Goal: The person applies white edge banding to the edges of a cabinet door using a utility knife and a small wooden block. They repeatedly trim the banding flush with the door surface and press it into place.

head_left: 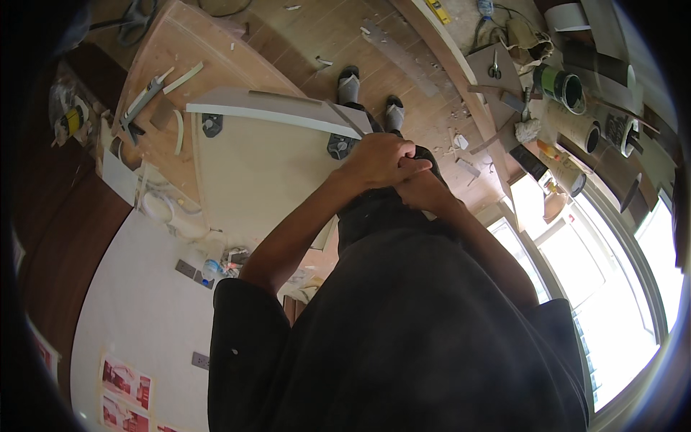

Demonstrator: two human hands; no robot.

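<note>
White edging (pixel 272 121) faces my side, presumably for easy reach, while my left hand (pixel 380 160) and right hand (pixel 423 186) press together, pinching what I cannot tell.

Plank floor (pixel 302 36), scrap-littered, along right edge of wooden table (pixel 198 39). White wall (pixel 137 288), dark sockets (pixel 185 268), beyond near edge. Windows (pixel 583 263) well right, daylight glaring.

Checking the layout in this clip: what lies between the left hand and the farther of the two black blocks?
Going from the left hand to the farther black block, the head view shows the nearer black block, then pale board.
</note>
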